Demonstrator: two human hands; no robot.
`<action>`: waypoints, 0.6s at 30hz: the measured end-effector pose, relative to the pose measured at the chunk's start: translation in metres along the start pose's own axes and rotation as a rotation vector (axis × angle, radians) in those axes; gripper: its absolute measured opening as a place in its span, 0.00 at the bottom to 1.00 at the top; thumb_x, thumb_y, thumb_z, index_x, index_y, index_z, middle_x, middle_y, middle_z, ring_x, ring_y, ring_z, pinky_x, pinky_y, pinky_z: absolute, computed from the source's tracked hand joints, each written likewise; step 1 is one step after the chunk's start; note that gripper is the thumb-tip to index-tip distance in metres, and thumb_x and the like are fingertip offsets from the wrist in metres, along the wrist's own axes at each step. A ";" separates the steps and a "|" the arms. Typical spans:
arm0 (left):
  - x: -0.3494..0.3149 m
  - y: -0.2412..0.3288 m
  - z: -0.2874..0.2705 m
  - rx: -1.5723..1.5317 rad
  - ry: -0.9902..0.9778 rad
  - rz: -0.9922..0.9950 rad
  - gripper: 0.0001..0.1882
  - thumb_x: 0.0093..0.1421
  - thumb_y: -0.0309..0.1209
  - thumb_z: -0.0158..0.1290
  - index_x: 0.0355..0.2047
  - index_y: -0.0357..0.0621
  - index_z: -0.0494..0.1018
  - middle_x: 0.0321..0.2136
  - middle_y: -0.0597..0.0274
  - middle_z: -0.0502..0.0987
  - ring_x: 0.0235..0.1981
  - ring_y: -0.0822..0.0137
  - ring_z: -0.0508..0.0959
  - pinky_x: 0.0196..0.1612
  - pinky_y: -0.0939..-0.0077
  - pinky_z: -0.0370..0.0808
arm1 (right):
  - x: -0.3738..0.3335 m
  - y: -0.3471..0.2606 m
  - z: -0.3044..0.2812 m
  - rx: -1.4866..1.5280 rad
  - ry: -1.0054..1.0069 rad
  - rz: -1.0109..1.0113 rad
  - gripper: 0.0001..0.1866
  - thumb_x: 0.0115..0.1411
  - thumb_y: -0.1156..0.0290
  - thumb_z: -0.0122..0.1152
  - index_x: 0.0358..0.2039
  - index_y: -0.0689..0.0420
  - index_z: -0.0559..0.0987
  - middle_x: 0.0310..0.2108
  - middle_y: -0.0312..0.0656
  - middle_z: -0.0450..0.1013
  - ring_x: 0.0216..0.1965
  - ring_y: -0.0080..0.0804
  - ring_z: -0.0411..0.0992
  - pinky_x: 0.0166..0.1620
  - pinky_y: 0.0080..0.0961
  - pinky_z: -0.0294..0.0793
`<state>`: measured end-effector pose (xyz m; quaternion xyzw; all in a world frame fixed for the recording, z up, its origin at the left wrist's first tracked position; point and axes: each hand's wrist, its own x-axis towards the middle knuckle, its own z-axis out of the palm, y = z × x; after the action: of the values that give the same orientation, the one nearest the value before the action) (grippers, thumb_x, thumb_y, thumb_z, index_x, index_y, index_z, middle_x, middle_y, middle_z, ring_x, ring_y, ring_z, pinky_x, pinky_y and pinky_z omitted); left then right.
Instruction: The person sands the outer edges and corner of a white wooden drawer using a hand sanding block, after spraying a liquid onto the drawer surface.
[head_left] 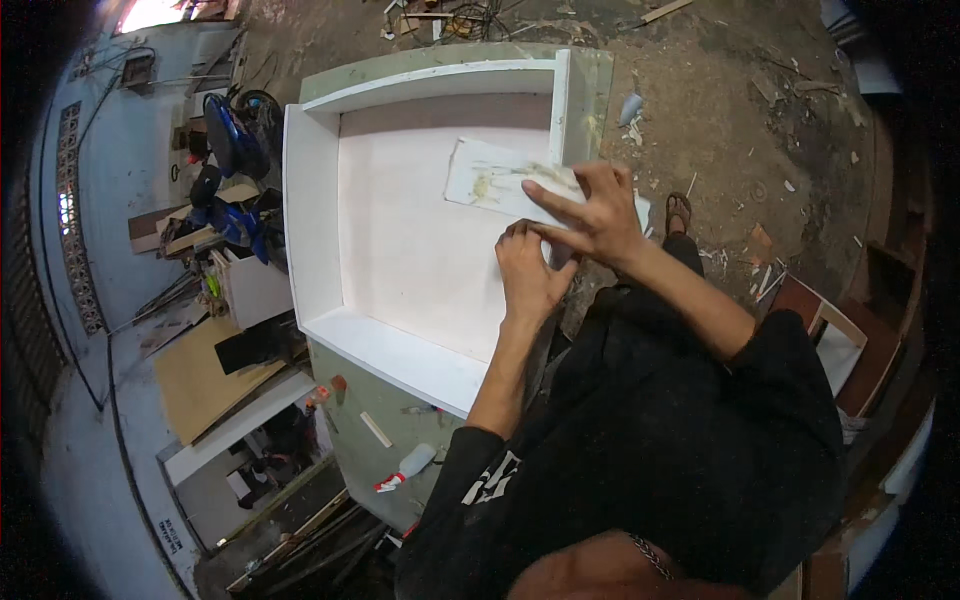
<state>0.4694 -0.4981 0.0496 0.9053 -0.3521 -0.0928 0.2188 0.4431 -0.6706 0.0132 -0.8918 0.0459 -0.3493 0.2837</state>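
Rough workshop floor surrounds you, dusty concrete strewn with wood chips and offcuts toward twelve and one o'clock. At nine o'clock stands a pale blue wall [110,130] with a patterned vent block, and before it a clutter of blue machine parts [232,140] and flat brown boards [205,375]. Lower, near seven o'clock, a small white squeeze bottle [408,466] with a red tip lies on the grey-green bench [360,440], beside a short pale stick [376,429].

Filling the middle is a shallow open box [400,230] of smooth white-coated panels, square-cornered, its floor a faintly pink matte sheet and its raised walls thick and straight. On its far right corner, about one o'clock from centre, lies a flat white board piece [490,180], rectangular, its face smeared with yellowish streaks.

Your left hand [530,270] rests at the box's right edge, fingers curled in; whether it grips anything you cannot tell. Your right hand [590,215] sits just above it, fingers spread and flat, pressing on the near end of the smeared board piece, holding nothing closed. Both forearms run back to black sleeves [680,420] at five o'clock. Beyond, at three o'clock, a sandalled foot [678,212] stands on the dirt.
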 end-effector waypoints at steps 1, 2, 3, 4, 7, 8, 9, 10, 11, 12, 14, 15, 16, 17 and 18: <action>-0.003 0.000 -0.003 0.006 -0.017 0.000 0.37 0.43 0.33 0.68 0.53 0.32 0.68 0.47 0.43 0.72 0.52 0.44 0.69 0.57 0.52 0.61 | 0.000 -0.002 -0.004 0.004 -0.035 -0.026 0.30 0.56 0.45 0.62 0.60 0.25 0.73 0.44 0.44 0.70 0.45 0.40 0.66 0.48 0.41 0.62; -0.003 0.002 -0.005 -0.005 -0.014 0.010 0.37 0.44 0.33 0.68 0.53 0.31 0.67 0.47 0.42 0.72 0.52 0.44 0.69 0.57 0.52 0.61 | 0.022 0.017 0.004 -0.145 -0.060 0.042 0.30 0.55 0.44 0.62 0.61 0.25 0.73 0.46 0.45 0.69 0.45 0.41 0.66 0.46 0.40 0.61; 0.000 0.009 -0.009 -0.013 -0.013 0.025 0.37 0.44 0.33 0.68 0.53 0.31 0.67 0.47 0.42 0.71 0.52 0.44 0.69 0.58 0.52 0.61 | 0.056 0.048 0.012 -0.149 0.126 0.060 0.31 0.55 0.41 0.61 0.61 0.25 0.72 0.44 0.46 0.69 0.44 0.41 0.67 0.44 0.39 0.61; 0.001 0.015 -0.010 -0.030 -0.015 0.039 0.37 0.45 0.33 0.68 0.54 0.30 0.66 0.47 0.42 0.71 0.52 0.44 0.68 0.58 0.52 0.60 | 0.088 0.075 0.007 -0.250 0.109 0.150 0.32 0.54 0.43 0.64 0.61 0.31 0.74 0.39 0.45 0.68 0.40 0.39 0.67 0.45 0.41 0.63; 0.001 0.014 -0.005 -0.049 -0.026 0.041 0.36 0.47 0.32 0.67 0.55 0.31 0.66 0.48 0.42 0.71 0.53 0.44 0.68 0.58 0.53 0.60 | 0.099 0.106 0.013 -0.242 0.232 0.114 0.31 0.54 0.46 0.65 0.60 0.32 0.75 0.36 0.45 0.68 0.35 0.38 0.69 0.38 0.41 0.67; -0.001 0.009 -0.005 -0.048 -0.026 0.022 0.36 0.47 0.31 0.67 0.55 0.31 0.66 0.48 0.42 0.71 0.53 0.44 0.68 0.57 0.53 0.60 | 0.090 0.093 0.023 -0.234 0.227 0.120 0.31 0.54 0.46 0.66 0.59 0.32 0.75 0.35 0.45 0.68 0.35 0.38 0.69 0.36 0.40 0.67; -0.001 0.003 -0.003 -0.042 0.006 0.035 0.36 0.47 0.31 0.67 0.55 0.31 0.66 0.48 0.42 0.71 0.53 0.44 0.68 0.57 0.53 0.60 | 0.057 0.068 0.028 -0.154 0.209 0.076 0.30 0.53 0.49 0.68 0.59 0.33 0.77 0.35 0.45 0.68 0.33 0.39 0.69 0.35 0.39 0.69; -0.007 -0.003 0.001 -0.032 0.032 0.044 0.36 0.47 0.31 0.67 0.55 0.31 0.66 0.48 0.42 0.71 0.53 0.44 0.68 0.57 0.53 0.61 | 0.018 0.030 0.028 0.031 0.108 0.171 0.30 0.55 0.44 0.64 0.60 0.28 0.75 0.38 0.42 0.67 0.42 0.40 0.65 0.44 0.39 0.63; -0.009 -0.005 0.003 -0.019 0.057 0.056 0.36 0.47 0.31 0.67 0.55 0.31 0.66 0.48 0.42 0.71 0.53 0.44 0.68 0.57 0.53 0.61 | -0.005 -0.002 0.017 0.030 0.138 0.083 0.31 0.54 0.44 0.64 0.60 0.27 0.74 0.38 0.41 0.68 0.42 0.38 0.66 0.46 0.39 0.62; -0.006 -0.001 0.001 -0.022 0.056 0.058 0.36 0.46 0.31 0.67 0.54 0.32 0.66 0.46 0.42 0.71 0.51 0.44 0.69 0.55 0.54 0.62 | -0.011 -0.015 0.004 0.011 0.015 0.105 0.31 0.54 0.42 0.64 0.60 0.25 0.74 0.39 0.41 0.68 0.43 0.36 0.66 0.47 0.38 0.61; -0.004 0.007 -0.006 -0.010 0.039 0.053 0.35 0.45 0.32 0.68 0.52 0.34 0.67 0.43 0.43 0.72 0.48 0.43 0.70 0.52 0.55 0.65 | 0.018 0.016 0.010 -0.192 -0.026 0.037 0.31 0.54 0.41 0.63 0.60 0.25 0.73 0.39 0.40 0.69 0.41 0.36 0.67 0.47 0.40 0.61; -0.006 0.002 -0.007 -0.016 0.065 0.083 0.35 0.45 0.33 0.68 0.52 0.33 0.67 0.43 0.43 0.72 0.47 0.43 0.70 0.52 0.54 0.65 | 0.052 0.044 0.021 -0.222 0.090 0.063 0.31 0.54 0.40 0.63 0.60 0.25 0.73 0.38 0.40 0.69 0.40 0.37 0.67 0.46 0.41 0.62; -0.003 0.003 -0.004 -0.010 0.080 0.111 0.35 0.45 0.33 0.68 0.52 0.34 0.68 0.43 0.43 0.72 0.47 0.43 0.70 0.52 0.54 0.64 | 0.085 0.086 0.023 -0.284 0.199 0.102 0.31 0.54 0.40 0.63 0.60 0.25 0.73 0.37 0.41 0.68 0.38 0.37 0.67 0.45 0.42 0.62; 0.000 0.006 -0.004 0.005 0.107 0.137 0.34 0.46 0.33 0.68 0.52 0.34 0.68 0.44 0.43 0.72 0.47 0.44 0.71 0.52 0.54 0.64 | 0.121 0.117 0.019 -0.244 0.207 0.154 0.27 0.58 0.47 0.62 0.56 0.42 0.77 0.42 0.51 0.69 0.40 0.46 0.69 0.45 0.44 0.67; 0.000 0.007 -0.004 0.018 0.130 0.155 0.34 0.46 0.33 0.68 0.52 0.35 0.68 0.44 0.43 0.72 0.47 0.44 0.71 0.52 0.54 0.64 | 0.145 0.135 0.015 -0.200 0.207 0.207 0.25 0.61 0.54 0.62 0.51 0.59 0.80 0.46 0.61 0.69 0.41 0.55 0.71 0.44 0.45 0.72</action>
<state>0.4666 -0.5020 0.0566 0.8813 -0.4071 -0.0132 0.2395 0.5779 -0.8169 0.0185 -0.8653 0.2009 -0.4021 0.2219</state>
